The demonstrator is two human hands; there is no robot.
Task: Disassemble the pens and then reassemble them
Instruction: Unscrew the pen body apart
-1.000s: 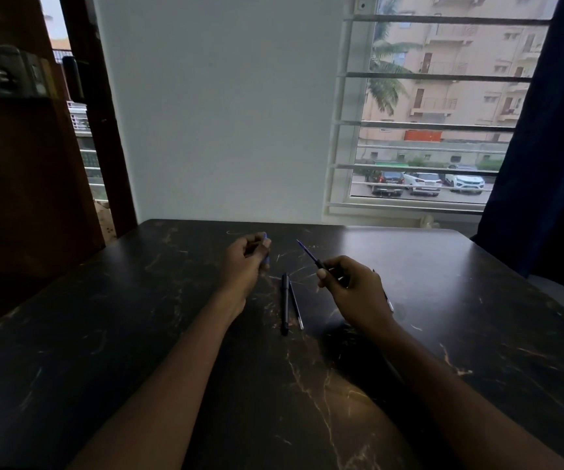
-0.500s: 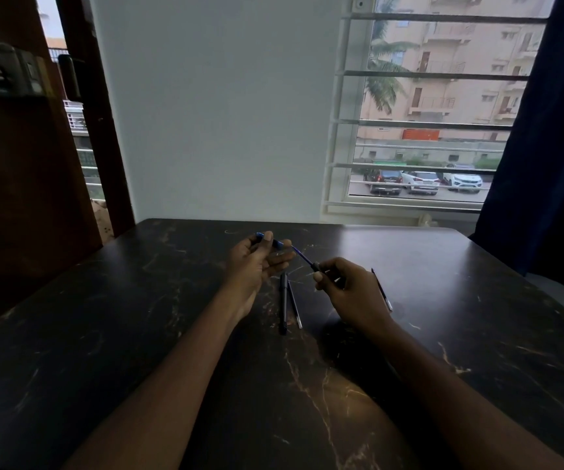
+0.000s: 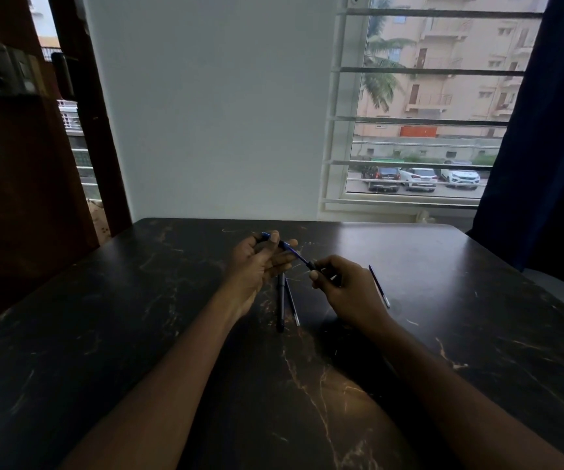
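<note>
Just above the centre of the frame, the left hand (image 3: 256, 266) is curling its thumb and fingers around a short blue plastic pen barrel (image 3: 267, 236), holding it above the dark, marble-patterned tabletop (image 3: 138, 334) with the palm turned toward the camera. A thin blue refill rod (image 3: 299, 256) is slanting down and to the right from that barrel, bridging the gap between the two hands. The right hand (image 3: 348, 290), slightly lower and to the right, is pinching the rod's lower end between thumb and forefinger, where a small dark tip piece (image 3: 311, 265) is showing; its other fingers are folding in toward the palm. How far the rod is sitting inside the barrel cannot be told.

Between and below the hands, a slim black pen body (image 3: 281, 307) is lying on the table, pointing toward the bottom of the frame, and a thin refill with a pale tip (image 3: 293, 308) is lying just beside it on its right. Another thin dark refill (image 3: 379, 287) is lying on the table right of the right hand, partly hidden behind it.

A white wall (image 3: 212, 113) is filling the upper centre, a barred window (image 3: 422, 120) the upper right, a dark blue curtain (image 3: 551, 130) the right edge, and a brown wooden door (image 3: 9, 181) the left.
</note>
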